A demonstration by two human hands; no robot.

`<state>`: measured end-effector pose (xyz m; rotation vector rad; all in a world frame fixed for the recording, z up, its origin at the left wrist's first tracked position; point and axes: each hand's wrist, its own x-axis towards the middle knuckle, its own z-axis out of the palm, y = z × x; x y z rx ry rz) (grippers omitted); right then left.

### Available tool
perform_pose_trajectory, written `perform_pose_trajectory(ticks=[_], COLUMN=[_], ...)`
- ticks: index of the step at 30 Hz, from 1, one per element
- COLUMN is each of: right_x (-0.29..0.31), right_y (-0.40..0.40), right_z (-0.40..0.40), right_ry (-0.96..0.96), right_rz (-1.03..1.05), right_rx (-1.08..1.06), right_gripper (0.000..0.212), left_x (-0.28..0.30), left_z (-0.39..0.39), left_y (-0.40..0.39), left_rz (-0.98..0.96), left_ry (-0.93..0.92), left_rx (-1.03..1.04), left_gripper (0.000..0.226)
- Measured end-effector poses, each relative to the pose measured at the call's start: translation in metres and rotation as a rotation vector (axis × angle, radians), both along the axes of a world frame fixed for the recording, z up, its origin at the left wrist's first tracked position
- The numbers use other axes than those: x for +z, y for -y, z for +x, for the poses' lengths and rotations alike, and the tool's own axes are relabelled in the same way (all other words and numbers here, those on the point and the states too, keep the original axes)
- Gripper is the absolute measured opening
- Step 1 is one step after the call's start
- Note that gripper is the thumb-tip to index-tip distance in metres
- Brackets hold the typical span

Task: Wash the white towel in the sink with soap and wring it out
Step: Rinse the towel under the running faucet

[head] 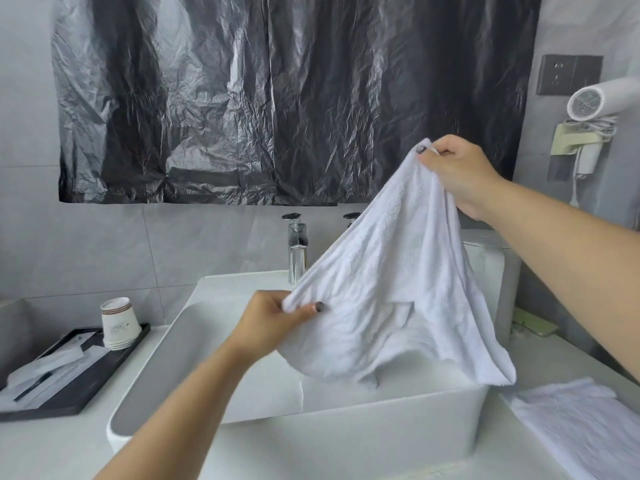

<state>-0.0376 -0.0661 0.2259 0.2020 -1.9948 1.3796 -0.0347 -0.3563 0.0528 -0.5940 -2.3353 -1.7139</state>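
Nearest to us, a second white cloth (575, 424) lay flat on the counter (52, 445) at the right, just beside the sink (346, 420). The sink was a white rectangular basin standing on that counter.

Above the basin we held the white towel (391, 289) spread between both hands. Our left hand (273, 320) pinched one edge of it low down, over the middle of the basin, thumb on the near face and the other fingers curled behind the cloth. Our right hand (457, 171) pinched another edge much higher, to the right, thumb and forefinger closed on the topmost fold. The towel hung slack between the two grips, and its lower hem drooped into the basin at the right side; whether it touched the bottom we could not tell.

On the left of the counter sat a black tray (86, 386) with wrapped items and a stack of paper cups (119, 322); the cups bore a small print that we could not read.

Behind the sink stood a chrome tap (297, 258) and two pump tops (294, 218), labels hidden. Farther back, black plastic sheeting (277, 98) covered the wall, and at the right a white hair dryer (595, 98) rested in a holder beneath a dark socket plate (568, 79).
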Motion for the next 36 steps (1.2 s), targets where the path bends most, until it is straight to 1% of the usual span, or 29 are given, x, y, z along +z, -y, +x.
perform_pose_trajectory(ticks=[1,3,6,7,8,10,11,12,13,14,15,16,17,18,19,20,21,22,23,26,28,30,31,32,33,35,36], right_x=[-0.005,-0.016,-0.028,-0.030,-0.033,-0.037,-0.039,-0.040,-0.042,-0.044,-0.045,-0.048,-0.050,-0.051,-0.052,-0.053,-0.053,-0.054,-0.054,-0.057,-0.058,-0.059,-0.059,-0.060,-0.060,-0.061,-0.062], right_y=[-0.006,-0.013,-0.016,-0.017,-0.018,-0.019,-0.020,-0.021,-0.021,-0.020,-0.018,-0.016,-0.015,-0.015,-0.015,-0.015,-0.015,-0.015,-0.014,-0.010,-0.009,-0.011,-0.011,-0.011,-0.009,-0.002,0.003], right_z=[-0.001,-0.003,-0.009,-0.011,-0.012,-0.014,-0.015,-0.016,-0.017,-0.017,-0.019,-0.020,-0.021,-0.022,-0.022,-0.022,-0.023,-0.023,-0.024,-0.024,-0.024,-0.025,-0.025,-0.027,-0.028,-0.031,-0.033], right_ry=[0.020,0.047,0.039,0.035,0.034,0.030,0.029,0.023,0.012,-0.007,-0.036,-0.078,-0.119,-0.150,-0.161,-0.148,-0.114,-0.079,-0.054,-0.061,-0.075,-0.063,-0.052,-0.043,-0.026,0.038,0.083], right_rz=[-0.008,-0.035,-0.106,-0.132,-0.149,-0.146,-0.138,-0.124,-0.100,-0.068,-0.031,0.006,0.042,0.080,0.126,0.178,0.228,0.267,0.290,0.268,0.220,0.143,0.117,0.114,0.139,0.247,0.301], right_rx=[-0.003,-0.013,-0.003,-0.002,-0.006,-0.011,-0.018,-0.029,-0.050,-0.079,-0.115,-0.155,-0.201,-0.245,-0.283,-0.309,-0.326,-0.334,-0.343,-0.353,-0.304,-0.237,-0.216,-0.211,-0.236,-0.346,-0.408], right_gripper=[0.015,0.016,0.017,0.017,0.016,0.015,0.015,0.016,0.017,0.019,0.021,0.022,0.023,0.024,0.025,0.026,0.026,0.026,0.026,0.026,0.028,0.029,0.030,0.031,0.032,0.036,0.041], left_x=[0.006,0.019,0.037,0.044,0.050,0.062,0.067,0.073,0.079,0.086,0.093,0.100,0.106,0.110,0.112,0.113,0.113,0.111,0.108,0.099,0.096,0.095,0.094,0.093,0.092,0.091,0.091], left_z=[-0.002,-0.007,-0.012,-0.014,-0.016,-0.018,-0.019,-0.021,-0.023,-0.027,-0.029,-0.031,-0.031,-0.032,-0.032,-0.030,-0.027,-0.024,-0.022,-0.023,-0.022,-0.022,-0.022,-0.025,-0.030,-0.041,-0.044], left_y=[0.008,0.021,0.033,0.038,0.042,0.050,0.054,0.058,0.063,0.067,0.070,0.071,0.070,0.069,0.068,0.066,0.064,0.064,0.065,0.075,0.081,0.086,0.088,0.088,0.087,0.079,0.072], left_rz=[0.041,0.104,0.200,0.235,0.254,0.239,0.205,0.129,-0.019,-0.212,-0.378,-0.447,-0.413,-0.278,-0.069,0.147,0.307,0.403,0.447,0.449,0.435,0.384,0.355,0.304,0.205,-0.062,-0.099], left_ry=[0.014,0.027,0.078,0.106,0.123,0.139,0.125,0.091,0.041,-0.029,-0.109,-0.189,-0.259,-0.296,-0.283,-0.235,-0.156,-0.071,0.001,0.129,0.152,0.154,0.153,0.138,0.101,0.026,0.028], left_rx=[0.001,-0.003,0.000,0.000,-0.005,-0.012,-0.011,0.006,0.066,0.151,0.240,0.315,0.366,0.394,0.389,0.353,0.310,0.259,0.208,0.054,-0.065,-0.098,-0.065,0.030,0.176,0.471,0.568], left_gripper=[0.060,0.063,0.076,0.072,0.062,0.047,0.041,0.034,0.025,0.019,0.017,0.018,0.020,0.023,0.024,0.025,0.027,0.029,0.028,0.015,0.015,0.015,0.010,0.005,0.005,0.015,0.019])
